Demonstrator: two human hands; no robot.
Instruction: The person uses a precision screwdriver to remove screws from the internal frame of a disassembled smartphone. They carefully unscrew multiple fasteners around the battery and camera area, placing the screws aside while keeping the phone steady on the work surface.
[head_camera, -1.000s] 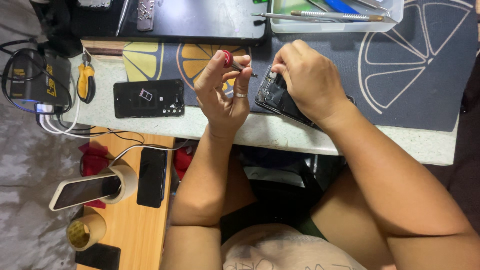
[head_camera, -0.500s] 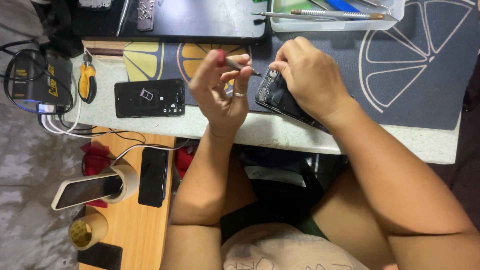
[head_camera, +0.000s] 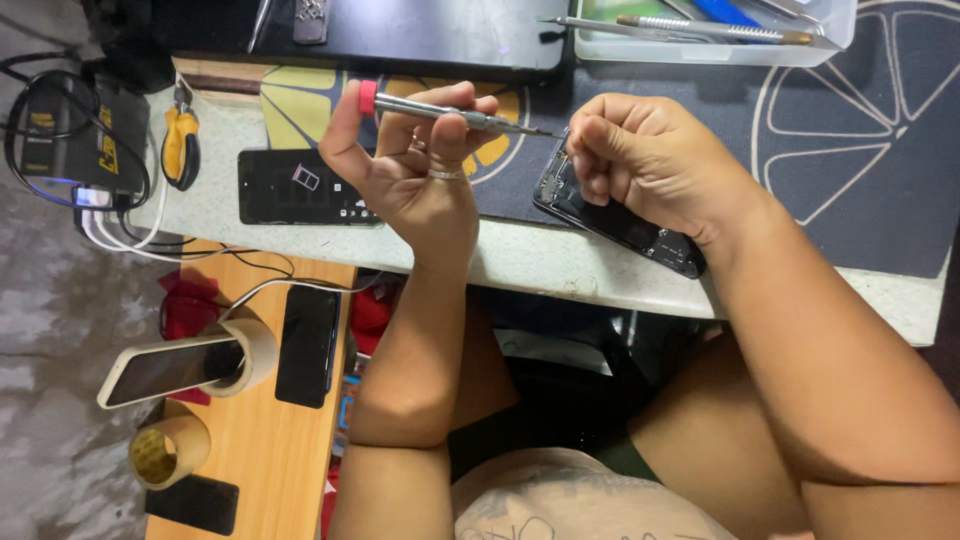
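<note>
My left hand (head_camera: 415, 190) grips a slim metal screwdriver (head_camera: 440, 110) with a red cap, held level, its tip pointing right toward the fingers of my right hand (head_camera: 650, 165). My right hand pinches the upper end of an opened black phone (head_camera: 640, 228), which lies tilted on the dark mat (head_camera: 850, 150) near the table's front edge. The tip meets the phone just under my right fingertips; the exact contact is hidden.
A black phone panel (head_camera: 300, 187) lies left of my left hand. Yellow-handled pliers (head_camera: 180, 145) and a black power box (head_camera: 70, 140) with cables sit far left. A clear tool tray (head_camera: 700, 40) stands at the back. A wooden stool (head_camera: 260, 460) below holds phones and tape rolls.
My left hand has rolled the screwdriver to a level pose, and its tip now reaches the phone's upper end. My right hand has stayed on the phone.
</note>
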